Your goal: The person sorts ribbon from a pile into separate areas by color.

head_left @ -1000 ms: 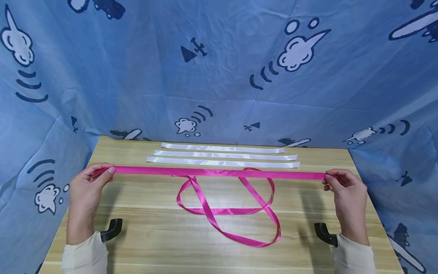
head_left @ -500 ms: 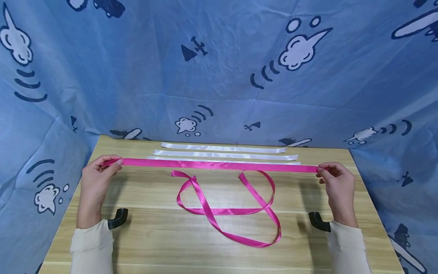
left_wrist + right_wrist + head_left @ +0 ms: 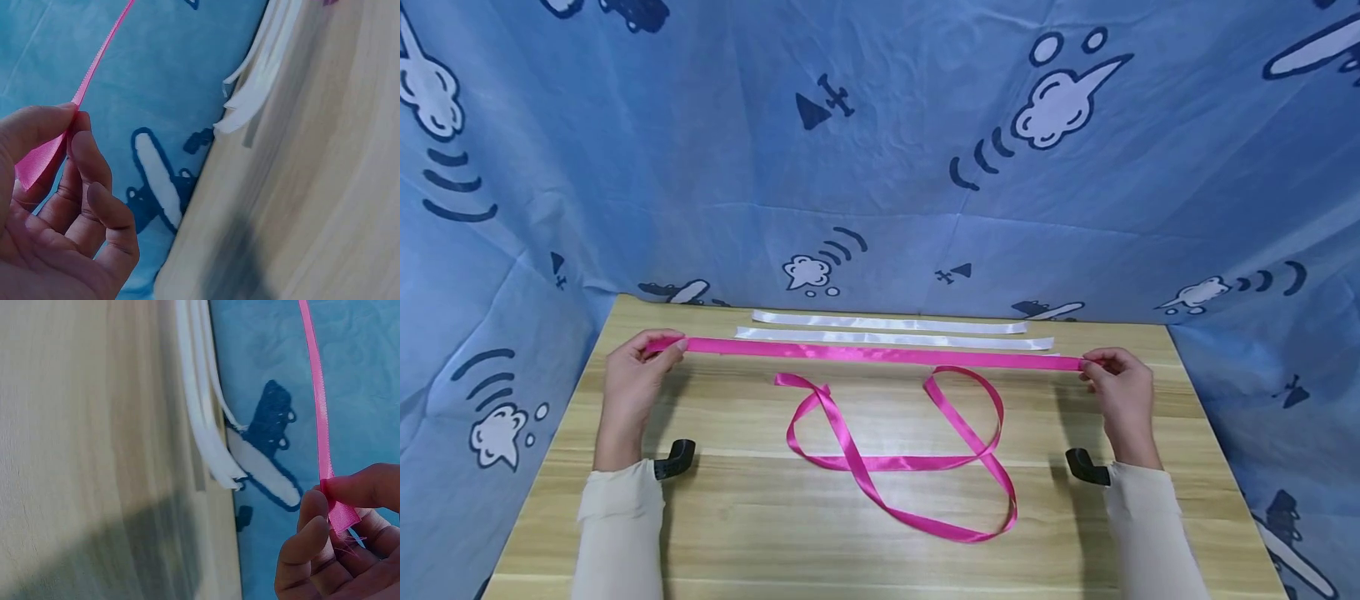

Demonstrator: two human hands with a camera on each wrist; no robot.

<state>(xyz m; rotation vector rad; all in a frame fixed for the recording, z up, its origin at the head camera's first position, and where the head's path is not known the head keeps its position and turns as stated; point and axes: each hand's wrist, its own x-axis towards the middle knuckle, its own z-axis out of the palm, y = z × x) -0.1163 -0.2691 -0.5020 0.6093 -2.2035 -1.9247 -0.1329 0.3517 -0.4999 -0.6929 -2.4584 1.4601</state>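
A pink ribbon strip (image 3: 880, 354) is stretched straight between both hands, above the table. My left hand (image 3: 638, 383) pinches its left end between thumb and index finger; in the left wrist view a short tail of the strip (image 3: 42, 161) lies inside the hand (image 3: 69, 200). The right end is pinched by my right hand (image 3: 1123, 396), and a frayed tail (image 3: 344, 515) pokes past the thumb of that hand (image 3: 350, 544) in the right wrist view. Behind the strip lie white ribbons (image 3: 891, 339), the nearest one mostly covered by it in the head view.
On the wooden table (image 3: 775, 542), a second, longer pink ribbon (image 3: 917, 463) lies in loose loops in front of the stretched strip. A blue patterned cloth (image 3: 887, 167) hangs behind the table and at both sides. Black curved pieces (image 3: 676, 458) stick out at both wrists.
Both hands have moved away from the body and closer together, carrying the stretched strip from in front of the white ribbons to over the nearest one. The looped ribbon stays put.
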